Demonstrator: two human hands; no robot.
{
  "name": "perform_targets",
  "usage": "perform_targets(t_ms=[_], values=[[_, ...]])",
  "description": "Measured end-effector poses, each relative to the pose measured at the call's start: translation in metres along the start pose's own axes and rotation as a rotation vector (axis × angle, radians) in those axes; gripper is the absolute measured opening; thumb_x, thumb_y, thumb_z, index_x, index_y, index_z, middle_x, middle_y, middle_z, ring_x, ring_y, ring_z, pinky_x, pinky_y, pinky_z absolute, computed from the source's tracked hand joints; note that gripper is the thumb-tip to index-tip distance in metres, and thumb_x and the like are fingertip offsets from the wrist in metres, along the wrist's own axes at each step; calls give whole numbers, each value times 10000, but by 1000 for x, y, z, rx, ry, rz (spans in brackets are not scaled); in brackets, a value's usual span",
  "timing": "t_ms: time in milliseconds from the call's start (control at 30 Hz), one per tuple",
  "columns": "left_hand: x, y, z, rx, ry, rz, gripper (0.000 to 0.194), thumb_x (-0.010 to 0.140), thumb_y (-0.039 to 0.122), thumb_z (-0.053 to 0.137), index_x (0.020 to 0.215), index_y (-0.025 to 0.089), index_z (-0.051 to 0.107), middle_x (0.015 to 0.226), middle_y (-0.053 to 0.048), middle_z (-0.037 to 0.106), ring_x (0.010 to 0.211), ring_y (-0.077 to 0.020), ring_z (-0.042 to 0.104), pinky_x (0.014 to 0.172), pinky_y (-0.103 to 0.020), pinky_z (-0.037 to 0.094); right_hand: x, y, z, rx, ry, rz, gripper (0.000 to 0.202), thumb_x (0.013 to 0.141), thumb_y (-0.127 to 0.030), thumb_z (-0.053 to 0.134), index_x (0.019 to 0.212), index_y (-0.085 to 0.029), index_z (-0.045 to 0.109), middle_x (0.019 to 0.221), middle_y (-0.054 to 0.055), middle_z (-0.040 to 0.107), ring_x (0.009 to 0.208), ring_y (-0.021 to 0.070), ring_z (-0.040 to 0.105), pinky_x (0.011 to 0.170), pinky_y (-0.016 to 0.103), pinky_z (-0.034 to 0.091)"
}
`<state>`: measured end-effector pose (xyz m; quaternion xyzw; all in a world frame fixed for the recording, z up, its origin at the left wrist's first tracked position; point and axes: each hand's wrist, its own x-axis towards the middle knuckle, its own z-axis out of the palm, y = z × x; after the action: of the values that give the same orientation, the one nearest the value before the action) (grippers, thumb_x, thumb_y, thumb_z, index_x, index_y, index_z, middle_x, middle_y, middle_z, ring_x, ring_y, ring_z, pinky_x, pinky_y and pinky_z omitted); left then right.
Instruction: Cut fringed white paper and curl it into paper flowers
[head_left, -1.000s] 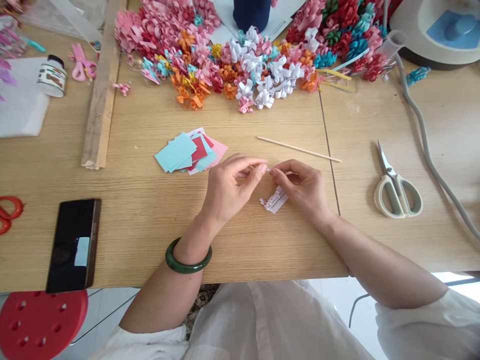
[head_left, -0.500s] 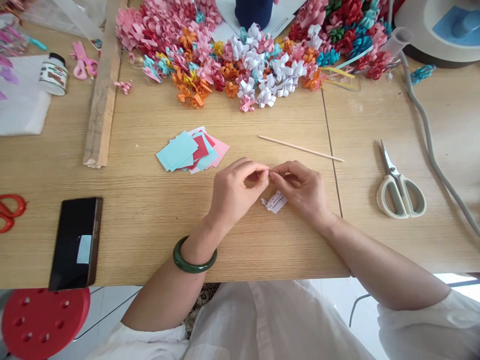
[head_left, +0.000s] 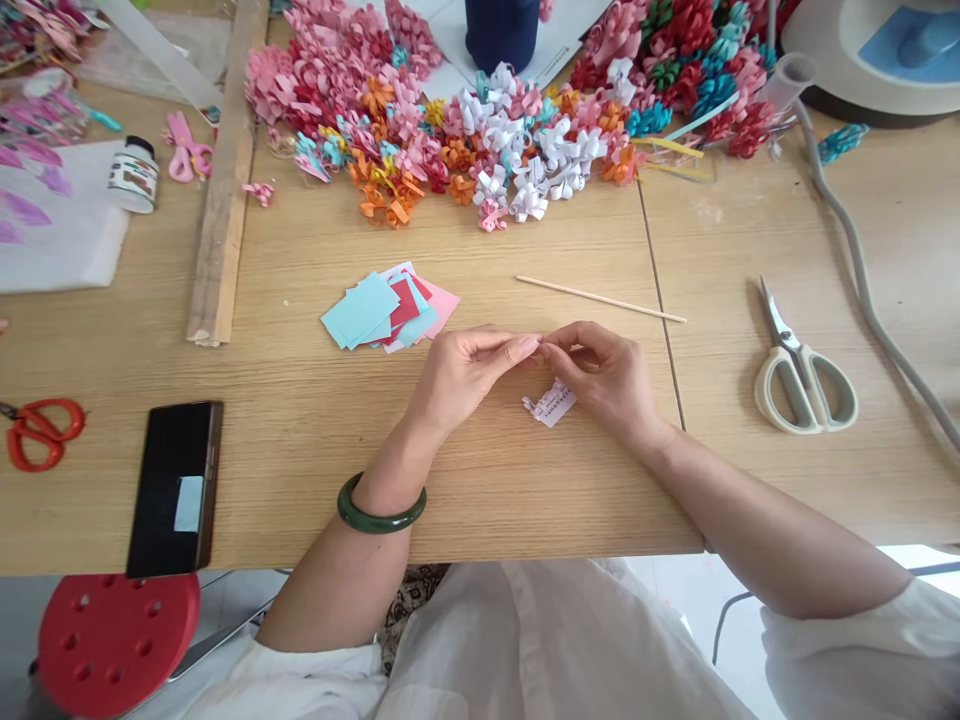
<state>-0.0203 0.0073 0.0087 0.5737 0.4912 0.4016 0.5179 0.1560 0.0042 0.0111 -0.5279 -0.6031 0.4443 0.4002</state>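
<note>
Over the middle of the table, my left hand [head_left: 469,372] and my right hand [head_left: 600,372] meet at the fingertips. Both are closed in a pinch; whatever lies between them is too small to make out. A dark green bangle circles my left wrist. Just below the fingers lies a small white paper piece [head_left: 553,404] with a fringed, curled edge, partly beside my right hand. Beyond my left hand sits a loose pile of paper cards [head_left: 364,308] in light blue, red, pink and white. A thin wooden stick [head_left: 600,298] lies past my right hand.
White-handled scissors [head_left: 801,375] lie at right near a grey cable [head_left: 859,250]. A heap of curled paper flowers [head_left: 420,125] spans the back. At left are a phone [head_left: 169,480], red-handled scissors [head_left: 46,432], a wooden bar [head_left: 221,230], a small jar [head_left: 135,178] and pink scissors [head_left: 186,150].
My left hand's fingers have straightened and flattened, with the thumb now laid along them. My right hand keeps its pinch. The view has shifted slightly, bringing more of the left side in.
</note>
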Motion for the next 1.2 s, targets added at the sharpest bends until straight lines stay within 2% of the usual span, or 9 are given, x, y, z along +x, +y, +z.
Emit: perform_targets(t_ms=[167,333,567,833,1033,1200], values=[[1,0,0,77,7,83,210,849,365,730,984,224,808,974,-50,790,902,-184,708,807,-291,557,0,1,-1,-8,-5,-11,102,844,-251,661,787,-170,688,753,22,657,724,143,608,631,275,498],[0,-1,2,160,55,108,170,840,339,733,924,212,810,926,-53,795,842,-186,718,755,-295,571,0,2,-1,-30,-23,-6,115,855,-266,655,787,-181,692,769,29,666,745,155,615,621,276,498],[-1,2,5,339,145,223,119,874,248,679,843,208,787,834,-29,777,747,-151,691,710,-267,547,0,2,0,-70,-32,-23,88,866,-235,643,836,-189,712,794,34,677,776,164,617,635,279,496],[0,3,5,233,158,168,82,844,237,713,837,193,782,838,-27,777,751,-143,697,713,-251,557,1,3,-1,-89,-39,-41,147,901,-287,629,848,-183,719,793,37,686,770,162,605,644,287,480],[-1,3,4,145,136,85,110,794,296,777,810,188,774,831,-36,785,750,-158,714,711,-264,580,1,4,-1,-84,-27,-33,148,889,-298,636,821,-191,712,776,34,684,750,165,605,628,288,476],[-1,1,3,131,118,70,113,782,291,787,787,183,753,802,-34,775,728,-156,709,688,-264,583,0,2,-1,-105,-37,-59,140,879,-226,592,847,-203,727,816,33,715,760,168,620,655,299,489]])
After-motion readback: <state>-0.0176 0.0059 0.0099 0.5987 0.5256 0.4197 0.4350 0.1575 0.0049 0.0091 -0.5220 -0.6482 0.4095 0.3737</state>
